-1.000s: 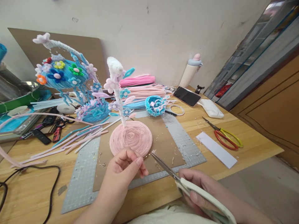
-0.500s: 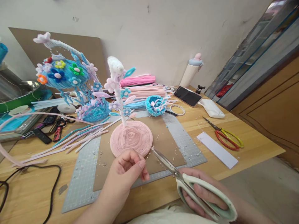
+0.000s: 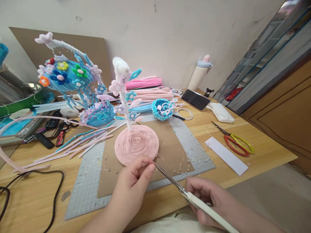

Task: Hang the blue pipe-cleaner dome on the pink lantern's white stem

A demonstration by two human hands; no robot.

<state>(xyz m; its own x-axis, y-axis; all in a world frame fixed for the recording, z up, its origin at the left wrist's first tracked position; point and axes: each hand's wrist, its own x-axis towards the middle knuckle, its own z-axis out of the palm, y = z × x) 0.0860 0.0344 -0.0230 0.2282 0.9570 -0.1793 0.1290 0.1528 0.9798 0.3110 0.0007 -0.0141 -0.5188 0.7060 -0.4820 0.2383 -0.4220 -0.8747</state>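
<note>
The left hand (image 3: 136, 179) reaches in over the table's (image 3: 262, 149) near edge, its forearm slanting up and to the right, the back of the hand facing up. Its thumb and forefinger are pressed together in a pinch, the other fingers curled under; whether something thin lies between the tips is too small to tell. The right hand (image 3: 206, 200) comes in from the right, also at the near edge, thumb below and fingers bent, closed round the handles of the scissors (image 3: 170, 178). The scissors are turned edge-on and tilted, their tip pointing up and left, right by the left fingertips. Just beyond the left hand, the pink disc (image 3: 136, 142) lies on cardboard (image 3: 175, 152) over the cutting mat (image 3: 82, 191), with the white stem (image 3: 124, 106) and its small flowers standing upright from the disc's far side. Toward the table's right corner lie a white strip (image 3: 225, 156) and red-and-yellow snips (image 3: 234, 144); near the far edge are the phone (image 3: 195, 99) and blue bowl (image 3: 161, 110).
</note>
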